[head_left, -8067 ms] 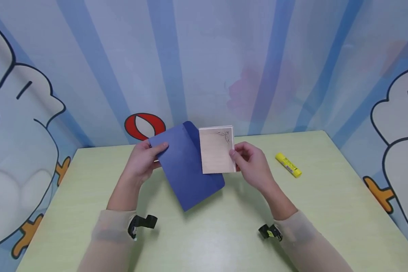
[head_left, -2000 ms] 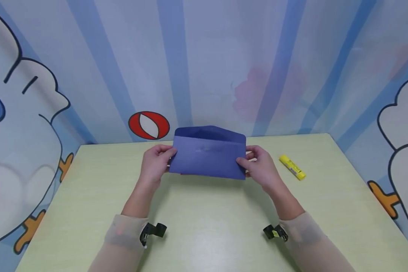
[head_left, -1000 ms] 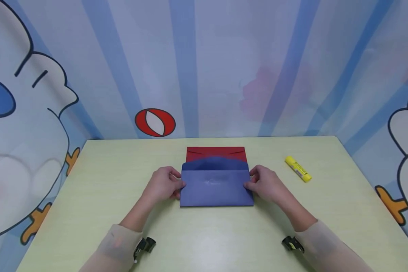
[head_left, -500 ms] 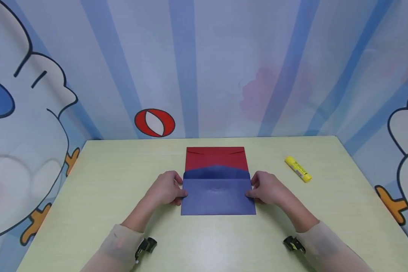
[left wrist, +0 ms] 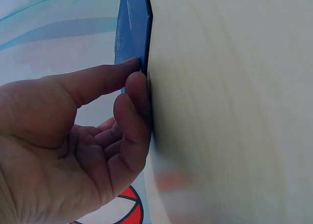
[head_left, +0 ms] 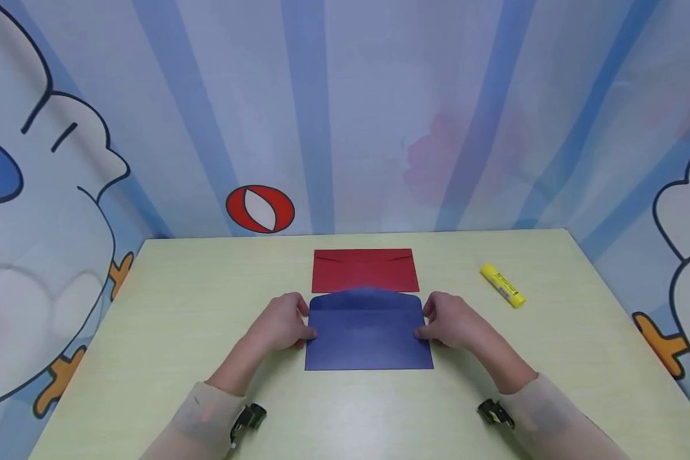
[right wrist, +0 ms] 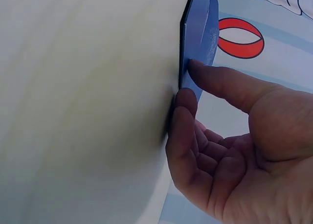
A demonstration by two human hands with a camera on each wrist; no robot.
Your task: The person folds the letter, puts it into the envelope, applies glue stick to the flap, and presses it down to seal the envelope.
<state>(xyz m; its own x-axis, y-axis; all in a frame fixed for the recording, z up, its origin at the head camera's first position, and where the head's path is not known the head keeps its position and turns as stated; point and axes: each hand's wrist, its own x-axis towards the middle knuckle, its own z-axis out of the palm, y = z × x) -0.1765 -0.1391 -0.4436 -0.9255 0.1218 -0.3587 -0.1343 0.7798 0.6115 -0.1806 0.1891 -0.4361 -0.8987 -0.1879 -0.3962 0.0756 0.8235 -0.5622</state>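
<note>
A blue envelope [head_left: 368, 348] lies in front of me, its flap [head_left: 365, 298] pointing away toward the back wall. My left hand [head_left: 280, 322] pinches its left edge, and my right hand [head_left: 451, 321] pinches its right edge. In both wrist views the thumb [left wrist: 107, 79] is on one face and the fingers curl under the other; the right thumb [right wrist: 225, 84] mirrors the left. What is inside the envelope is hidden. Just behind the flap, a red envelope [head_left: 365, 271] lies flat.
A yellow glue stick [head_left: 503, 285] lies to the right on the pale table [head_left: 345, 415]. Behind the table's far edge hangs a blue striped backdrop [head_left: 368, 128] with cartoon figures. Black wrist cameras sit on both sleeves.
Earlier a beige paper pad was held over the blue envelope; it is out of sight now. Both hands have lowered the envelope and drawn it toward me, uncovering the red envelope.
</note>
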